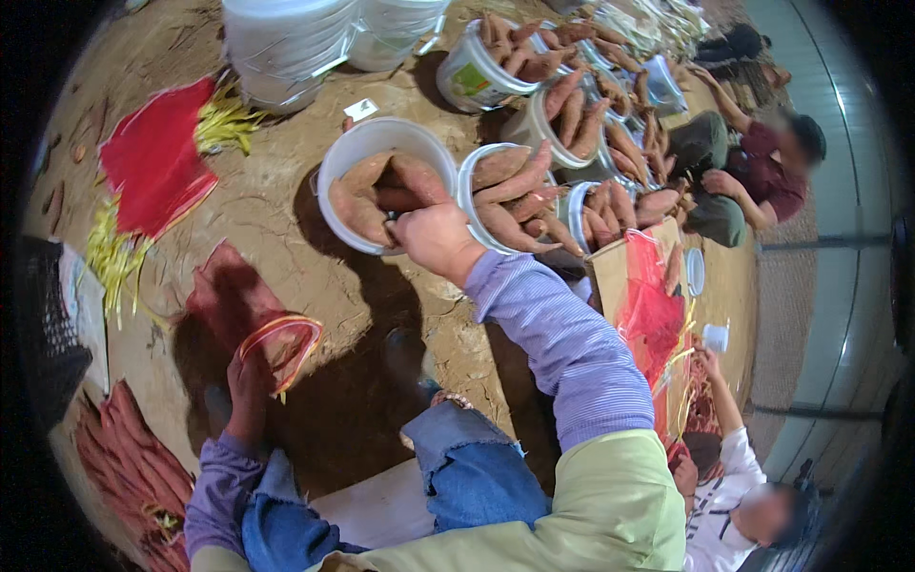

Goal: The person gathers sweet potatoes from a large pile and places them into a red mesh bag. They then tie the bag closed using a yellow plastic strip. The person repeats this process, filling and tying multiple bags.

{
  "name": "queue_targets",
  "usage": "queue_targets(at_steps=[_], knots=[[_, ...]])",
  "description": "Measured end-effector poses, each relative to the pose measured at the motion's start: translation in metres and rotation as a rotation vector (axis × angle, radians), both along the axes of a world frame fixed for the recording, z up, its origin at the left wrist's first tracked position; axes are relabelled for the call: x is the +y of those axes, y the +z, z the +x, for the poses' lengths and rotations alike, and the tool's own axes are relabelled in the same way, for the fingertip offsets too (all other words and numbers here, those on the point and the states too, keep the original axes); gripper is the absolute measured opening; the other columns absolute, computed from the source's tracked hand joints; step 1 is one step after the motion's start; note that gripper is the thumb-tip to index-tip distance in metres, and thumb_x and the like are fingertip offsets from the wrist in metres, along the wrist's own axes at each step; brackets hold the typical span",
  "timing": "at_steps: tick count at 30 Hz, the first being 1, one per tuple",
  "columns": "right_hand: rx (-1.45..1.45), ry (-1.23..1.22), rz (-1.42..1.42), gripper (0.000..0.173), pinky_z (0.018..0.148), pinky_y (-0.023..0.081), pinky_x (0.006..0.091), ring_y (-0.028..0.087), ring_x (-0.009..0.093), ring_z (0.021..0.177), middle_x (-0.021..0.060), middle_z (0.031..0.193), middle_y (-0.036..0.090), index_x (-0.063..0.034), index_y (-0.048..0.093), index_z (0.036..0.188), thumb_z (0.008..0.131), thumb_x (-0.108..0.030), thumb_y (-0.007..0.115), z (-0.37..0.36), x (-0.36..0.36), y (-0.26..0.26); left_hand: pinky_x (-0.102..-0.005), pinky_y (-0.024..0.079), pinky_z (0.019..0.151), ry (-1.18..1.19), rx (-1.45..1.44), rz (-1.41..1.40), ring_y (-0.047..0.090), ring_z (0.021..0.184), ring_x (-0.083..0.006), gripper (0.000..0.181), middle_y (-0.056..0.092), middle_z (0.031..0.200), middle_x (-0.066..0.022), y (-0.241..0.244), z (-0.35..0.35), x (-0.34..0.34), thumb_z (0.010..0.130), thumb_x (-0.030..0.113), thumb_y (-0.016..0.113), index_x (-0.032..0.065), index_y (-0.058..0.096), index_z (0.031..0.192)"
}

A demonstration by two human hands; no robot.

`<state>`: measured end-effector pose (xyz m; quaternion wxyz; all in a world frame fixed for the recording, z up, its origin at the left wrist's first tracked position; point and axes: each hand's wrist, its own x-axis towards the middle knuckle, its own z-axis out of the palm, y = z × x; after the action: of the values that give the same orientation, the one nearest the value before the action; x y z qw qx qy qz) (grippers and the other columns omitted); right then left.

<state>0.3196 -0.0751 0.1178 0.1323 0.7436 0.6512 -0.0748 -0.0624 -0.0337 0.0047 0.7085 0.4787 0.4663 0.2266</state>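
Observation:
My left hand (250, 390) grips the rim of a red mesh bag (232, 282), whose mouth hangs open above the dirt floor. At the near right edge of a white plastic bucket (422, 129), my right hand (439, 239) has its fingers curled. Inside that bucket lie several large sweet potatoes (361, 211). The fingertips touch or nearly touch one of them; whether they hold it or the rim is hidden by the hand. Against this bucket's right side stands another bucket (468, 236), heaped with sweet potatoes (511, 182).
More filled buckets (465, 79) stand at the upper right, beside stacked white buckets (286, 64). Red mesh bags (157, 157) with yellow ties lie left, and a bundle of filled or folded mesh (129, 472) lower left. Two people (772, 164) sit right, near a cardboard box (607, 279).

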Motion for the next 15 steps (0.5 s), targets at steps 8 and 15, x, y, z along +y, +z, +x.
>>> queue_targets(at_steps=[8,15], knots=[[-0.132,-0.193,0.749,0.047,0.101,0.012,0.0676,0.054,0.028,0.109,0.0074,0.107,0.06,-0.0099,0.054,0.114,0.079,-0.037,0.068,0.035,0.002,0.038,-0.0219,0.044,0.067,0.048,0.102,-0.004,0.052,0.075,-0.0063,0.028,0.06,0.087,0.0016,-0.02,-0.01,0.003,0.1,0.022,0.042,0.0025,0.061,0.107],[-0.124,-0.233,0.04,0.045,0.066,0.054,0.0456,0.067,0.036,0.074,0.0196,0.079,0.067,-0.0001,0.059,0.101,0.084,-0.042,0.057,0.036,0.009,0.011,-0.0251,0.045,0.084,0.029,-0.054,-0.025,0.058,0.095,-0.0129,0.025,0.063,0.104,-0.0048,-0.005,0.014,-0.002,0.095,0.003,0.041,-0.002,0.059,0.112]])
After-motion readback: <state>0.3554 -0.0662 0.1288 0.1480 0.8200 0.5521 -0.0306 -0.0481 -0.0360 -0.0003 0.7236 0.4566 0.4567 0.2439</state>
